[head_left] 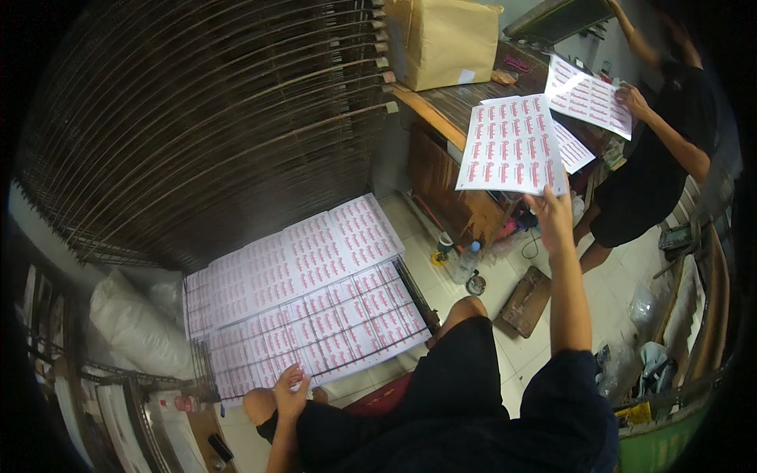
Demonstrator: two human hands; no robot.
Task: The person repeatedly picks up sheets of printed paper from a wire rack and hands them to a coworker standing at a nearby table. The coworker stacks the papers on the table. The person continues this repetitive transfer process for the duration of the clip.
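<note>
My right hand [553,217] is stretched forward, closed on the near edge of a white printed sheet [511,146] with rows of red lettering. The sheet is held up in front of the wooden table [445,118]. Above my knee, my left hand [291,392] is empty, its fingers loosely bent and apart. It is nearest to the wire drying rack [414,293], where similar printed sheets [303,264] lie side by side on overlapping levels. To the right, a co-worker's hand [631,101] grips another printed sheet [591,96], and the other arm reaches up to a framed screen [556,20].
Raised wire shelves [213,142] tower over the rack at the left. A large brown paper package [449,43] stands on the table. On the tiled floor are a plastic bottle [468,258] and a low wooden stool [525,302]. A bulging white sack [138,323] sits left.
</note>
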